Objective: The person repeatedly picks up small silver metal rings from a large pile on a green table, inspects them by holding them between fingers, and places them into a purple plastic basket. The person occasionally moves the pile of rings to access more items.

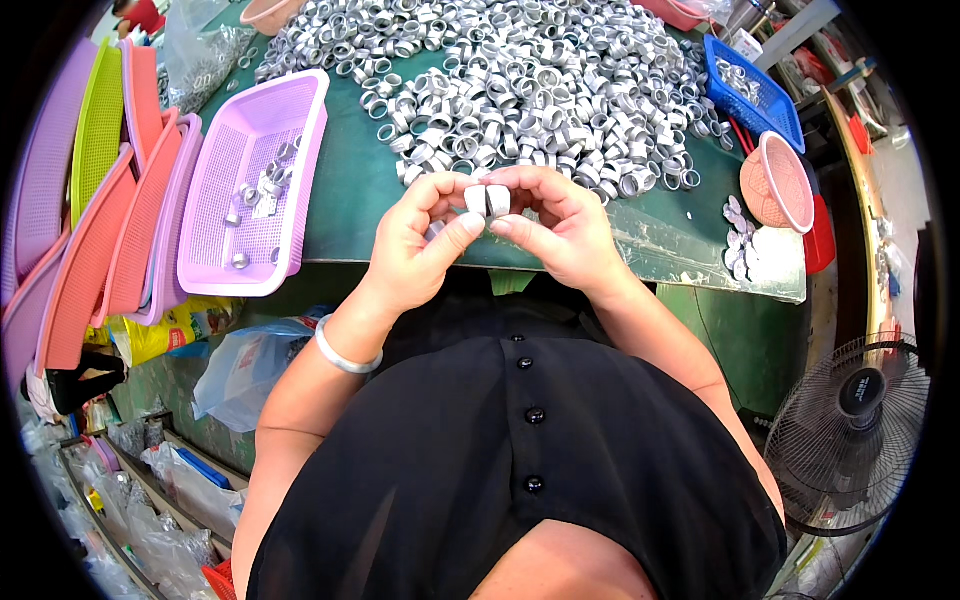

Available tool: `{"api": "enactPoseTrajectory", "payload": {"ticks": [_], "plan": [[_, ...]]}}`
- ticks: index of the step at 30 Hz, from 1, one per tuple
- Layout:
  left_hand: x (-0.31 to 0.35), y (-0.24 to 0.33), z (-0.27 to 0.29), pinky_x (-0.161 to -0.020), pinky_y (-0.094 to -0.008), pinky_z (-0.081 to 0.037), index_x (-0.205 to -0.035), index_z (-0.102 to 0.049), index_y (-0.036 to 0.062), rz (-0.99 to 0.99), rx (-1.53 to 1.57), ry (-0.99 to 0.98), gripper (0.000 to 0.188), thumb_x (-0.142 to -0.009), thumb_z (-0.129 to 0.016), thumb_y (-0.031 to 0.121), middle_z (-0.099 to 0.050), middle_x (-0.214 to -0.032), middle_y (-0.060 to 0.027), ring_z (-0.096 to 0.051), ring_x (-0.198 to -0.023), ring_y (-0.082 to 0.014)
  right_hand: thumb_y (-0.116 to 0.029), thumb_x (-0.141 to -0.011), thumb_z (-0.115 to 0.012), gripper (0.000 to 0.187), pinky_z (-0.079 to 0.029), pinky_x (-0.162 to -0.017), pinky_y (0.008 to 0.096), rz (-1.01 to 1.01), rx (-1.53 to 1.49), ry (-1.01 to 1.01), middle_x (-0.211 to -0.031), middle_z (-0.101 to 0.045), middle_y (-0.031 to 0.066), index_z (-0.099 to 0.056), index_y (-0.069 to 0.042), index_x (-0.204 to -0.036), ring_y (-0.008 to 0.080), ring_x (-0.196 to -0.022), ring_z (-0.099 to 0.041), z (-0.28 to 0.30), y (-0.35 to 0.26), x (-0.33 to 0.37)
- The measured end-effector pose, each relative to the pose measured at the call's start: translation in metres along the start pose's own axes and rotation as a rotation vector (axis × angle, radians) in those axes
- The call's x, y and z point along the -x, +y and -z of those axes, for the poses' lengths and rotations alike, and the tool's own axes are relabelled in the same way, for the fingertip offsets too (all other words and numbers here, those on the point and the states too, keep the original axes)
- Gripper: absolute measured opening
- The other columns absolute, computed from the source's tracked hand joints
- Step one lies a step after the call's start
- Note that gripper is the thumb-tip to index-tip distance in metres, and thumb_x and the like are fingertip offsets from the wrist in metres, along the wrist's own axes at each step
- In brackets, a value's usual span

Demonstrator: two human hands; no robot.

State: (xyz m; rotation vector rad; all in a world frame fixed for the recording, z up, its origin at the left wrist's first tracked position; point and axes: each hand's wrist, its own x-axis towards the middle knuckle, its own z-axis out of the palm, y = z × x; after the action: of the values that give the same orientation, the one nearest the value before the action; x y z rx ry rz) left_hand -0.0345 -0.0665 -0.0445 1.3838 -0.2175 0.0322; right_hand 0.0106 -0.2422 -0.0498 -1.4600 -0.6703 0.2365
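Observation:
Near the front edge of the green table, my left hand [412,240] pinches a silver-grey metal ring [474,200] between thumb and fingers. My right hand [570,230] grips a second ring [498,201] the same way. The two rings are side by side at the fingertips, with a thin dark gap between them. Something grey shows partly behind my left thumb; I cannot make out whether it is another ring. Just beyond my hands spreads a large heap of similar metal rings [540,95].
Left of my hands, a purple plastic basket [312,150] holds several rings. Stacked coloured baskets [130,220] stand at the far left. To the right are a blue basket [790,125], a pink basket [750,185], flat silvery pieces [739,245] and a black fan [850,440].

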Motion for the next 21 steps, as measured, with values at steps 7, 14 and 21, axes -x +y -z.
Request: {"api": "enactPoseTrajectory", "payload": {"ticks": [7, 14, 21], "plan": [[-0.004, 0.003, 0.004, -0.039, -0.016, -0.031, -0.091, -0.054, 0.0046, 0.409, 0.443, -0.05, 0.038, -0.094, -0.038, 0.039, -0.059, -0.075, -0.007, -0.047, -0.053, -0.0069, -0.026, -0.089, -0.055, 0.029, -0.042, -0.068, 0.0242, -0.254, -0.519, 0.007, -0.088, -0.061, 0.0042, -0.059, 0.001, -0.099, 0.01, -0.08, -0.054, 0.003, 0.007, 0.0], [-0.001, -0.008, 0.014, -0.048, -0.0231, -0.045, -0.097, -0.054, 0.0028, 0.503, 0.686, -0.117, 0.034, -0.091, -0.039, 0.033, -0.06, -0.083, -0.0112, -0.058, -0.066, -0.0161, -0.024, -0.088, -0.057, 0.026, -0.043, -0.068, 0.0254, -0.274, -0.505, 0.004, -0.089, -0.06, 0.0035, -0.06, 0.0, -0.097, 0.011, -0.082, -0.054, 0.003, 0.005, 0.004], [0.011, -0.016, 0.006, -0.056, -0.0312, -0.053, -0.099, -0.057, 0.0051, 0.625, 0.816, 0.005, 0.031, -0.088, -0.046, 0.032, -0.061, -0.089, -0.0105, -0.061, -0.075, -0.0207, -0.017, -0.074, -0.069, 0.026, -0.044, -0.072, 0.0311, 0.152, 0.398, -0.025, -0.09, -0.058, 0.0073, -0.062, -0.007, -0.097, 0.0198, -0.085, -0.056, -0.004, 0.002, -0.001]]}}
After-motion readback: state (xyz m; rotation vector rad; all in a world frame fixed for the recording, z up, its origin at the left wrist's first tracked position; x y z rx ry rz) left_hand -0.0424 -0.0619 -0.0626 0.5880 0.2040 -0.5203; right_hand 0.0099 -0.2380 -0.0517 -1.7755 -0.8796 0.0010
